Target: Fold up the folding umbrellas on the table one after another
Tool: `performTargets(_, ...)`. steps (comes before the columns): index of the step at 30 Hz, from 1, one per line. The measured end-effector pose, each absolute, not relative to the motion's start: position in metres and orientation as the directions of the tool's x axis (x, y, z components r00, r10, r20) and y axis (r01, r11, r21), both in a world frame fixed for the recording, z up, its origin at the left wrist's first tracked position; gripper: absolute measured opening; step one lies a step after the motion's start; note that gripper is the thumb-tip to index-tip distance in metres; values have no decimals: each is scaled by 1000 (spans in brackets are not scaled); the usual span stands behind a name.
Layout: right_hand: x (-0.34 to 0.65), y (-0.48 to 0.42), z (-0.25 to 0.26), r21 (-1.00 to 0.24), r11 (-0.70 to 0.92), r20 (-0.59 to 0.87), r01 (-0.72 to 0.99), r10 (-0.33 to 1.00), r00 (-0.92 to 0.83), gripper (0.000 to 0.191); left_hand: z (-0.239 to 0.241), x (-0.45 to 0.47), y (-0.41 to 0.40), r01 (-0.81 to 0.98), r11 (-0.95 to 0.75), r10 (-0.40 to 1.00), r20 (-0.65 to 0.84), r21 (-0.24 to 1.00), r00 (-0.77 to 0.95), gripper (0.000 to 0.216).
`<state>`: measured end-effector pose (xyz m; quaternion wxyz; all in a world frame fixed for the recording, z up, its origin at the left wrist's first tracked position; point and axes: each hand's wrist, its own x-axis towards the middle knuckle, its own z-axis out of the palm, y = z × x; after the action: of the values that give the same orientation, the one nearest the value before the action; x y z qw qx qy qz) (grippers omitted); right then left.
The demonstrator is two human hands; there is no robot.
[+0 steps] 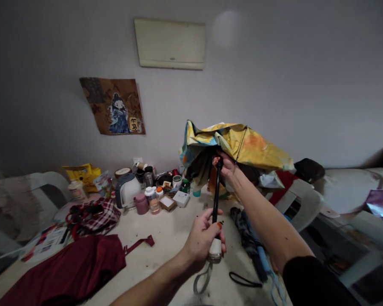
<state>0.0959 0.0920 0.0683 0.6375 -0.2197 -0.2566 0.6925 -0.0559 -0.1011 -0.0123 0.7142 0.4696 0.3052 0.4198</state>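
I hold a folding umbrella upright over the table. Its yellow and blue canopy (pixel 242 146) hangs partly collapsed at the top. My left hand (pixel 204 240) is closed round the pale handle (pixel 215 250) at the bottom of the black shaft (pixel 216 191), with a wrist loop dangling below. My right hand (pixel 225 166) reaches up under the canopy and grips the top of the shaft near the runner.
A dark red cloth (pixel 67 272) and plaid bag (pixel 97 214) lie left on the white table (pixel 166 238). A kettle (pixel 127 190), jars and cups crowd the back. A second dark folded umbrella (pixel 249 240) lies at right. Chairs stand left and right.
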Motion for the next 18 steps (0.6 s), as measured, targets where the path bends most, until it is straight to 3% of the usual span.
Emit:
performTargets(7,87,108,106,-582,-158,-12,-798,982,-186,12,4,-57,-93,-318,135,924,-3,939,383,56)
performTargets(13,88,112,123,-540,-165,56,-825,971,-231,13,2,-61,-85,-300,96,934,18,949,356,56)
performTargets(18,86,116,155,-525,-147,106,-838,966,-236,28,10,-63,-81,-270,9,941,83,963,327,52)
